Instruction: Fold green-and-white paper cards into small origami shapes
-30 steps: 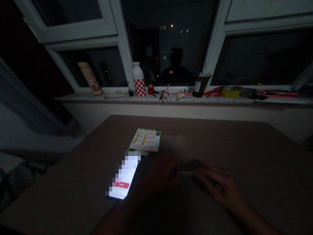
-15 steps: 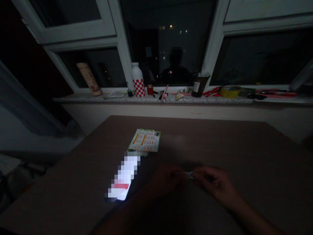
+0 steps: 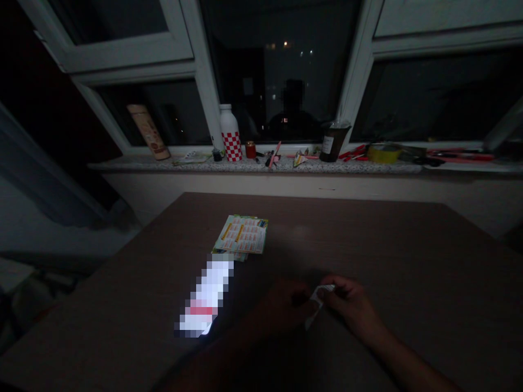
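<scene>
In dim light, my left hand (image 3: pixel 281 305) and my right hand (image 3: pixel 351 305) meet over the brown table (image 3: pixel 408 256), both pinching a small pale piece of paper (image 3: pixel 317 302) held between them. The paper is tilted, its upper end at my right fingertips. A lit phone (image 3: pixel 206 299) lies face up just left of my left hand. Beyond the phone rests a small stack of printed green and orange leaflets (image 3: pixel 243 235).
A stone windowsill (image 3: pixel 253 164) runs behind the table with a red-and-white checked bottle (image 3: pixel 231 133), a tan tube (image 3: pixel 149 132), a dark jar (image 3: pixel 330 142), a yellow tape roll (image 3: pixel 384 154) and several red tools. Dark windows stand above.
The hands have drawn closer together and the paper has turned from lying flat between them to a tilted, raised position. The phone and leaflets stay put.
</scene>
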### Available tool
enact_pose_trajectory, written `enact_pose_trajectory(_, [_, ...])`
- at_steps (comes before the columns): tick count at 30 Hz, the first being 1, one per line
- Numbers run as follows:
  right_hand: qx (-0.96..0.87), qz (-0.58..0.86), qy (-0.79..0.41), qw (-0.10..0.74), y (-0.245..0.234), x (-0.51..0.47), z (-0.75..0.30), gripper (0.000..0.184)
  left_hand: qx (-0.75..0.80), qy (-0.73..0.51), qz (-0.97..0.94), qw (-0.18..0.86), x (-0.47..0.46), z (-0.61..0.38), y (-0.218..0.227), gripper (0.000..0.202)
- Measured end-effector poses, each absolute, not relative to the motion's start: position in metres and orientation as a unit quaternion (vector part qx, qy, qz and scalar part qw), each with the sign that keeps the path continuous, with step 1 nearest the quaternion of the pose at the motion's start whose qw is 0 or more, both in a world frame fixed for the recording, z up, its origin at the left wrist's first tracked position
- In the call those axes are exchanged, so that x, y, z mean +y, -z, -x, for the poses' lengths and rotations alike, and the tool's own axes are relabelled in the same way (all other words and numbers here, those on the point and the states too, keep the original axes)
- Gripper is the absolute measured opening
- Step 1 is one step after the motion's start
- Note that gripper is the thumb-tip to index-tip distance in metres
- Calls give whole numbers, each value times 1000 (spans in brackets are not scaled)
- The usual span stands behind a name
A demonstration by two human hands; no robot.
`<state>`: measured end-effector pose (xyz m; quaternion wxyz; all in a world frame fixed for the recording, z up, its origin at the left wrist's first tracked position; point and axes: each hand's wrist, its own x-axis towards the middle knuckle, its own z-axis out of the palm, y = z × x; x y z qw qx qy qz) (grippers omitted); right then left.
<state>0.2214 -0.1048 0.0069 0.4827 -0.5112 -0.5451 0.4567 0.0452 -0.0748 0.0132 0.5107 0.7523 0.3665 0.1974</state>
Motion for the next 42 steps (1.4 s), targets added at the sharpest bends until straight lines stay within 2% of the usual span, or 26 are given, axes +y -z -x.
enact_pose_trajectory(8, [-550, 512, -468, 465, 3, -103, -214, 10, 402, -305, -743, 440, -79, -52, -20, 11])
enact_pose_trajectory(16, [-594, 510, -442, 438, 2, -105, -212, 6, 381, -234, -768, 459, -74, -53, -13, 6])
enact_pose_trajectory(23, [-605, 509, -427, 438, -4, -105, -212, 8, 384, -293, -749, 453, -79, -58, -12, 3])
enact_pose_trajectory(32, [-584, 468, -466, 472, -3, -104, -213, 12, 398, -367, -673, 503, -74, -56, -6, 5])
enact_pose_trajectory(42, [-533, 460, -524, 479, -6, -102, -215, 21, 399, -343, -673, 520, -73, -52, -11, 24])
